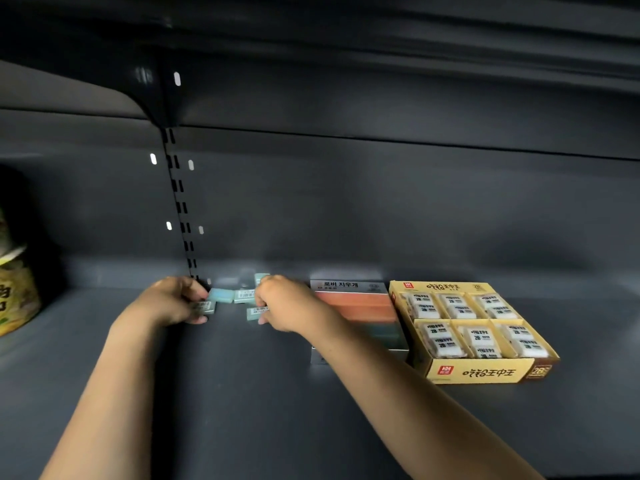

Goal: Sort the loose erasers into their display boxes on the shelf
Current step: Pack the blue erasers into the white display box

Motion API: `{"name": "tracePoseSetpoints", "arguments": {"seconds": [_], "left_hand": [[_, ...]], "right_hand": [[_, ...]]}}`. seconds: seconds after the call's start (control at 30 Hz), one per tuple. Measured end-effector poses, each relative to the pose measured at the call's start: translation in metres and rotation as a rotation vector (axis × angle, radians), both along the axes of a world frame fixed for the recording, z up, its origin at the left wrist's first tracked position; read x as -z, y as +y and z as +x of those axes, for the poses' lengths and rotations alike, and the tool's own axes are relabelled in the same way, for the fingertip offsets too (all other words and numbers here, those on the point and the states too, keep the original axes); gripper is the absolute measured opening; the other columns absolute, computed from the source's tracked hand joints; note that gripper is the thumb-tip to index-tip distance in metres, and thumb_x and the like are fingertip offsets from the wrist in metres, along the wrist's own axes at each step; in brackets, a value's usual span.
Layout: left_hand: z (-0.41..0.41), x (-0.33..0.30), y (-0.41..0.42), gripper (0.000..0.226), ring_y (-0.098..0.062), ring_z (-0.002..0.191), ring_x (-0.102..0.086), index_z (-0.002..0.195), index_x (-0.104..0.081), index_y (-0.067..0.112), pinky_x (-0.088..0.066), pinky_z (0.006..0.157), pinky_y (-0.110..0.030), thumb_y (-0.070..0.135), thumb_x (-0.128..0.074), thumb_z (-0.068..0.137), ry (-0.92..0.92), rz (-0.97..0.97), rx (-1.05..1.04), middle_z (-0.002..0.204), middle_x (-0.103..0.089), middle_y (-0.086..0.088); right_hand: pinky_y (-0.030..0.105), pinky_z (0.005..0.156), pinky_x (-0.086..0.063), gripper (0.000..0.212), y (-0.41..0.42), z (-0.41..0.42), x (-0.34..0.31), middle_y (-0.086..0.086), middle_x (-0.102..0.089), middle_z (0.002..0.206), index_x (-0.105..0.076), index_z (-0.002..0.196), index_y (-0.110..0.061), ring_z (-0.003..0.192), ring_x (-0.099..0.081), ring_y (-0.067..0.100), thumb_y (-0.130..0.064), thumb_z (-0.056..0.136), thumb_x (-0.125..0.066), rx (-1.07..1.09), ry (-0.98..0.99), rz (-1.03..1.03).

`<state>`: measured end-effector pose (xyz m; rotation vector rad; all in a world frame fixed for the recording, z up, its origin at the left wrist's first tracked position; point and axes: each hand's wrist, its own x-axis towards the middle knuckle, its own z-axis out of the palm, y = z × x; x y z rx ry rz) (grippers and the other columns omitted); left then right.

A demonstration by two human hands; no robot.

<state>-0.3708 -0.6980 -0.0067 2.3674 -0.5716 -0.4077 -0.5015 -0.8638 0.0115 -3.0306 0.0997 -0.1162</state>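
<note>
Several loose pale green erasers lie at the back of the dark shelf, near the upright rail. My left hand curls round one barcoded eraser at the left of the pile. My right hand pinches another green eraser at the right of the pile. A grey display box with orange and teal rows stands just right of my right hand. Beside it sits a yellow display box filled with white wrapped erasers.
A yellow-green printed container stands at the far left edge of the shelf. The slotted upright rail runs up the back wall. Another shelf hangs overhead. Bare shelf surface lies between my forearms.
</note>
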Motion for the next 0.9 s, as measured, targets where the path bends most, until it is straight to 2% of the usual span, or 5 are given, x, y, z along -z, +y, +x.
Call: {"name": "tracePoseSetpoints", "arguments": {"seconds": [0.3, 0.4, 0.6, 0.8, 0.9], "left_hand": [[-0.003, -0.003, -0.001, 0.003, -0.024, 0.090, -0.062, 0.075, -0.072, 0.015, -0.044, 0.082, -0.029, 0.013, -0.074, 0.075, -0.128, 0.055, -0.007, 0.093, -0.069, -0.009], [-0.001, -0.003, 0.000, 0.017, -0.022, 0.090, -0.059, 0.069, -0.069, 0.021, -0.040, 0.080, -0.028, 0.014, -0.065, 0.084, -0.153, 0.038, -0.039, 0.095, -0.067, -0.006], [-0.013, -0.014, -0.011, 0.012, -0.020, 0.086, -0.057, 0.076, -0.065, 0.015, -0.035, 0.077, -0.025, 0.018, -0.062, 0.087, -0.212, -0.145, -0.070, 0.083, -0.064, -0.007], [-0.064, -0.026, -0.055, 0.015, -0.007, 0.075, -0.058, 0.076, -0.062, 0.023, -0.041, 0.075, -0.021, 0.015, -0.060, 0.088, -0.288, -0.374, 0.173, 0.078, -0.066, 0.002], [-0.095, -0.026, -0.077, 0.028, 0.006, 0.071, -0.057, 0.072, -0.058, 0.032, -0.038, 0.069, -0.003, 0.008, -0.060, 0.087, -0.277, -0.419, 0.353, 0.076, -0.064, 0.007]], "right_hand": [[0.033, 0.078, -0.043, 0.021, 0.006, -0.003, -0.006, 0.011, -0.057, 0.114, -0.063, 0.106, -0.006, 0.104, -0.058, 0.032, -0.015, 0.089, -0.056, -0.003, -0.051, -0.086], [0.033, 0.075, -0.044, 0.019, 0.003, -0.005, -0.003, 0.012, -0.061, 0.109, -0.065, 0.101, -0.008, 0.102, -0.059, 0.034, -0.016, 0.088, -0.055, 0.001, -0.081, -0.068], [0.028, 0.072, -0.055, 0.006, -0.030, -0.042, -0.029, 0.000, -0.072, 0.081, -0.069, 0.083, -0.015, 0.067, -0.063, 0.010, -0.010, 0.082, -0.065, 0.109, -0.260, 0.385], [0.007, 0.058, -0.043, 0.007, -0.074, -0.094, -0.049, -0.007, -0.059, 0.070, -0.069, 0.088, -0.009, 0.060, -0.055, 0.003, -0.005, 0.084, -0.065, 0.231, -0.243, 0.530], [0.004, 0.059, -0.042, 0.008, -0.090, -0.116, -0.048, -0.012, -0.058, 0.071, -0.069, 0.085, -0.015, 0.063, -0.053, 0.000, -0.008, 0.084, -0.066, 0.295, -0.250, 0.475]]}}
